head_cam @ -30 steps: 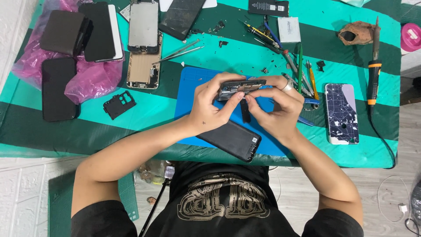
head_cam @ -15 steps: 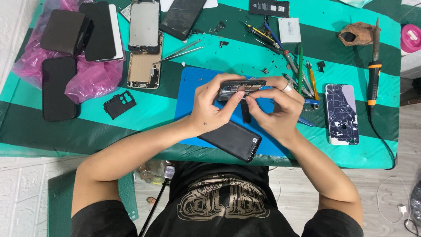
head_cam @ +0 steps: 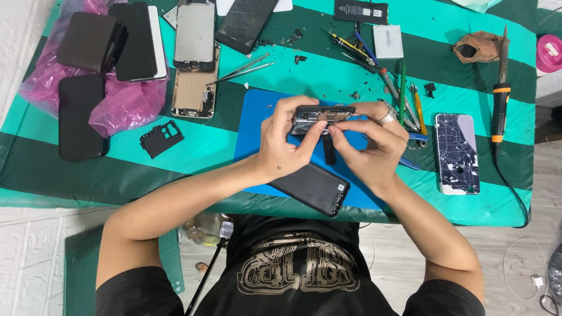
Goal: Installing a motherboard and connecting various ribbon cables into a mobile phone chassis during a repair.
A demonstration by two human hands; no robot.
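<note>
At centre frame, my left hand (head_cam: 285,140) and right hand (head_cam: 367,146) pinch a phone (head_cam: 319,116) edge-on over the blue mat (head_cam: 253,126).

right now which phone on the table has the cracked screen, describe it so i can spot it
Start at the green striped table and go to its right end, beside the soldering iron. The cracked phone lies there alone, face up. Unlike the plain black phones at the left, its dark screen is webbed with white cracks.
</note>
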